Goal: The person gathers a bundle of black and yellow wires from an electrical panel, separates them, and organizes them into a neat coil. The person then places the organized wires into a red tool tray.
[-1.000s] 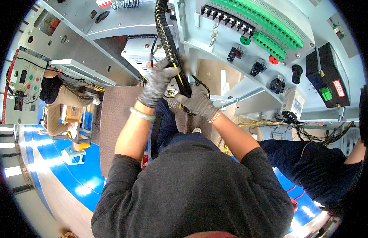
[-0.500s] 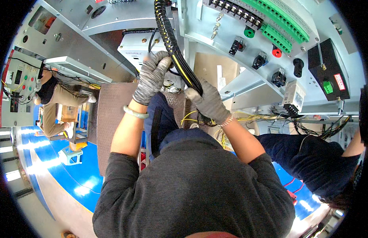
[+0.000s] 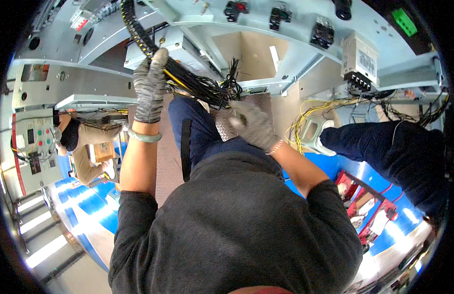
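Observation:
A thick bundle of black wires (image 3: 187, 81), with one yellow wire along it, slants down from the upper left. Its upper stretch is wrapped in black spiral sleeving (image 3: 133, 24). My left hand (image 3: 151, 90), in a grey striped glove, is closed round the bundle near the sleeving's lower part. Below that grip the wires fan out into loose ends (image 3: 232, 81) over my lap. My right hand (image 3: 254, 126), also gloved, is just below the loose ends. Motion smears its fingers, and whether it touches the wires is unclear.
An open metal cabinet frame (image 3: 197, 19) surrounds the work, with black switches (image 3: 280, 18) and a white module (image 3: 359, 61). Yellow wires (image 3: 303, 120) hang at the right, near another person's dark-clothed leg (image 3: 369, 134). A red tool box (image 3: 366, 206) lies lower right. Another person (image 3: 77, 134) works at the left.
The view has shifted, and the bundle now appears farther left. My right hand has come off the bundle and moved down; the wires below my left hand have spread out.

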{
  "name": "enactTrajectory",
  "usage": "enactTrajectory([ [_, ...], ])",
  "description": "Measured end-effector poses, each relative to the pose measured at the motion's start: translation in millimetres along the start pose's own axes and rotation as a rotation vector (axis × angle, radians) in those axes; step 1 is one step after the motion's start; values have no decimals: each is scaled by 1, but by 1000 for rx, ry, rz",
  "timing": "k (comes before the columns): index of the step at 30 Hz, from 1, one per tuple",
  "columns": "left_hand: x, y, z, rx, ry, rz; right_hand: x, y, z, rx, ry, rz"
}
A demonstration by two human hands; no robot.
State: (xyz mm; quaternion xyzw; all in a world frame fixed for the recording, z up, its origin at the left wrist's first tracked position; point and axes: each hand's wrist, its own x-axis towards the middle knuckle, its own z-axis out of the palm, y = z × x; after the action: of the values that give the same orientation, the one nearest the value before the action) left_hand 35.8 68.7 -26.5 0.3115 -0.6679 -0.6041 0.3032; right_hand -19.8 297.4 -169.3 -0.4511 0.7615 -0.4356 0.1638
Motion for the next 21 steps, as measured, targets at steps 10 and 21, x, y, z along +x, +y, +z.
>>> enactTrajectory([
  [10,-2,28,1,-369,-27,-110,9,32,-7,-55,-55,126],
  [21,-21,113,-62,-607,-500,-189,-136,220,-17,-318,-190,425],
])
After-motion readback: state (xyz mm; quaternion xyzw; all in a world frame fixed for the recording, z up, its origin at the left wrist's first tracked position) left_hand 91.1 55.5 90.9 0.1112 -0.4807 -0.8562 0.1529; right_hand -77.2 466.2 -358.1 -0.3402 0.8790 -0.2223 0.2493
